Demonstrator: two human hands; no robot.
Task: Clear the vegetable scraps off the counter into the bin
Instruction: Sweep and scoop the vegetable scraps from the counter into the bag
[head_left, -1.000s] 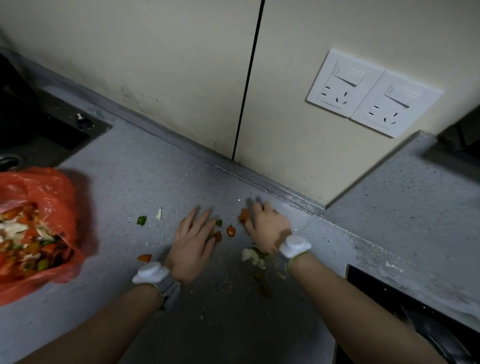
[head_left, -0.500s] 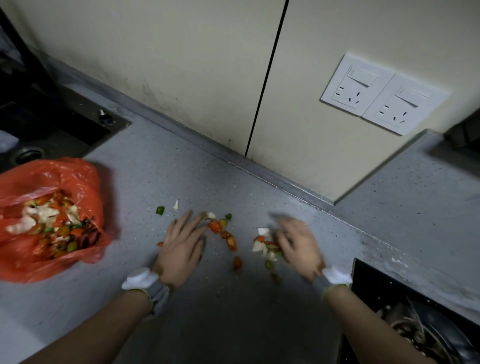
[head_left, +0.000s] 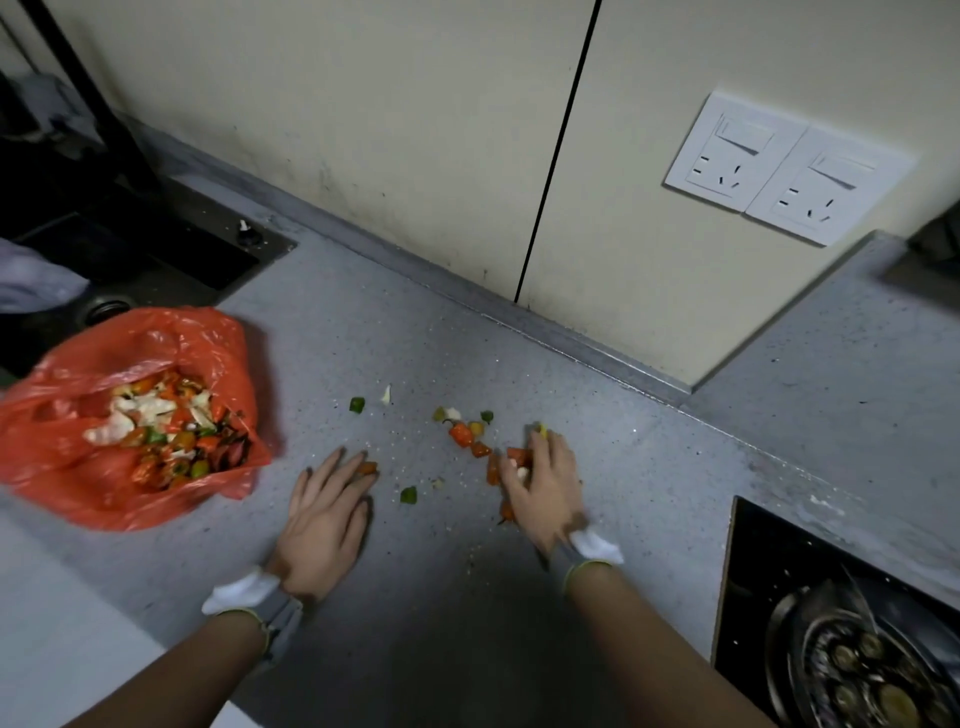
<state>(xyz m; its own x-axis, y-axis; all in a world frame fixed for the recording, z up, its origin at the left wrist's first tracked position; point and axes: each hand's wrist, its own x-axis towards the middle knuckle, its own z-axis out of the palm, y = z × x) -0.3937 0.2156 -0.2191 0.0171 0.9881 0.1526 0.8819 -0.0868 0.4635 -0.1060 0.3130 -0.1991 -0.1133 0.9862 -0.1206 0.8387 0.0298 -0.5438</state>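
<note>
Leftward across the grey speckled counter (head_left: 779, 415) the right hand (head_left: 545, 491) has slid into the vegetable scraps (head_left: 462, 434). It is blurred, its fingers bent over orange pieces, and I cannot tell whether it grips any. The left hand (head_left: 324, 514) lies flat, fingers straight, tips touching one orange piece. More scraps fill the red bag (head_left: 104, 493) beside the dark sink (head_left: 156, 249). Cream wall panels (head_left: 415, 130) carry two white sockets (head_left: 779, 166); a black hob (head_left: 753, 571) sits at right.

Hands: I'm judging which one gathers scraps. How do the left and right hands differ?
The left hand lies flat on the counter, fingers straight, one orange scrap at its fingertips; the right hand curls its fingers over several scraps. The left is nearer the red bag. Both wear white-and-grey wristbands.
</note>
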